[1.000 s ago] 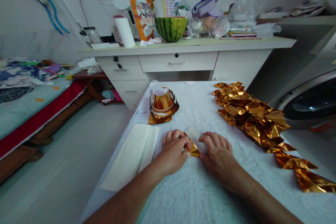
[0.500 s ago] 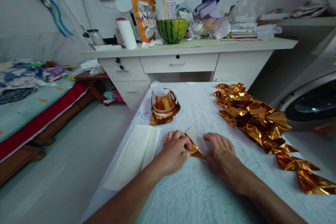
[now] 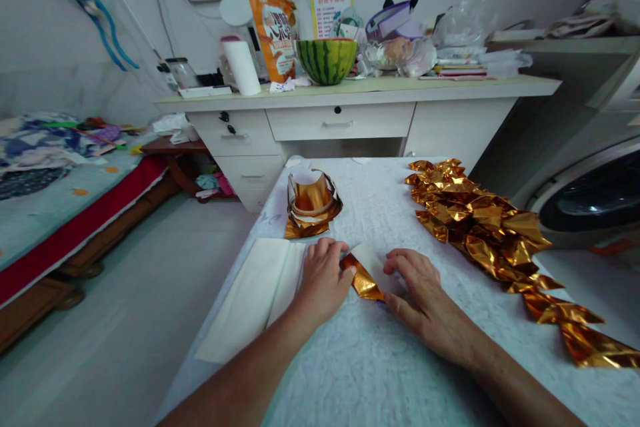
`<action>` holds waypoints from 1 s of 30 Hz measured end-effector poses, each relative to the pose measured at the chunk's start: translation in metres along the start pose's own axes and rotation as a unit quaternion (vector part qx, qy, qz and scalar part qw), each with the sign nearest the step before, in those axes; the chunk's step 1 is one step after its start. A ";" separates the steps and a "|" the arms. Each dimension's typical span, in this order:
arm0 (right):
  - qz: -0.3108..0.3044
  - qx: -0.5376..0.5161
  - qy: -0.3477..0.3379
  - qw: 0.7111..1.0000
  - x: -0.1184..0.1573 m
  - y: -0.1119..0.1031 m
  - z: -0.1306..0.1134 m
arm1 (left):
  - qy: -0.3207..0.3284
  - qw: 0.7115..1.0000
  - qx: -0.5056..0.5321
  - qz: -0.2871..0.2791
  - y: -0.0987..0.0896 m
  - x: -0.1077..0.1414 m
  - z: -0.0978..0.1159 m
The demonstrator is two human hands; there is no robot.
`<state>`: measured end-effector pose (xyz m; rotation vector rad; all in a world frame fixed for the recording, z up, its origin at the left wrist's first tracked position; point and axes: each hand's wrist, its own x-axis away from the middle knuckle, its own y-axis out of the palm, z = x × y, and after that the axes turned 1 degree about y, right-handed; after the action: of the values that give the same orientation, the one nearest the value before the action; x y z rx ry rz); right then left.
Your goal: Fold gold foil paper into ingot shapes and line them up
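Note:
A small white sheet with a folded gold foil strip (image 3: 367, 284) lies on the cloth-covered table between my hands. My left hand (image 3: 326, 280) has its thumb and index finger on the foil's upper left end, closed on it. At the foil's lower right end rests the thumb of my right hand (image 3: 417, 290), its other fingers apart over the white sheet's right edge. A stack of white paper (image 3: 250, 297) lies left of my left hand. Behind it stands a ring of gold foil and white paper (image 3: 313, 200). Folded gold foil pieces (image 3: 480, 220) are heaped on the right.
Past the table (image 3: 370, 193) is a white desk (image 3: 345, 120) with a watermelon half (image 3: 327, 61), an orange pouch (image 3: 275, 30) and plastic bags. A bed (image 3: 75, 207) stands at the left, a washing machine (image 3: 590, 193) at the right.
My left hand has shifted slightly left and its fingers have straightened somewhat, so more of the foil strip shows. My right hand has moved slightly left, its thumb still at the foil's end.

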<state>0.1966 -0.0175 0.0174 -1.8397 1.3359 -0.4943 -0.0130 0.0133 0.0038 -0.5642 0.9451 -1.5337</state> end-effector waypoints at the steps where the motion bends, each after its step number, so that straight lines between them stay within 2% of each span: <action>1: 0.000 0.001 -0.007 1.000 0.000 -0.001 0.000 | 0.000 1.000 -0.015 -0.002 0.001 0.000 0.000; 8: 0.006 0.029 -0.002 1.000 0.000 0.008 0.006 | -0.006 1.000 -0.016 -0.002 -0.003 0.001 0.004; 13: 0.023 0.028 0.010 0.999 -0.003 0.010 0.010 | -0.015 0.994 0.108 -0.017 -0.010 0.001 0.008; 17: 0.068 0.004 0.064 0.996 -0.007 0.009 0.015 | -0.029 0.967 0.252 -0.026 -0.012 0.002 0.009; 22: 0.150 -0.131 0.116 0.973 -0.008 0.009 0.021 | -0.052 0.926 0.375 0.000 -0.012 0.001 0.010; 24: 0.164 -0.190 0.131 0.959 -0.008 0.007 0.021 | -0.073 0.909 0.411 0.009 -0.012 0.001 0.011; 26: 0.128 -0.254 0.146 0.948 -0.009 0.004 0.017 | -0.084 0.894 0.441 0.016 -0.011 0.001 0.013; 28: 0.051 -0.326 0.149 0.932 -0.010 0.000 0.012 | -0.087 0.885 0.457 0.014 -0.011 0.002 0.013; 30: 0.012 -0.399 0.145 0.905 -0.010 -0.003 0.008 | -0.085 0.883 0.462 0.003 -0.010 0.003 0.013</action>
<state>0.2003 -0.0045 0.0158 -2.4611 1.9579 -0.2113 -0.0091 0.0069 0.0192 0.0056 0.0113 -1.6831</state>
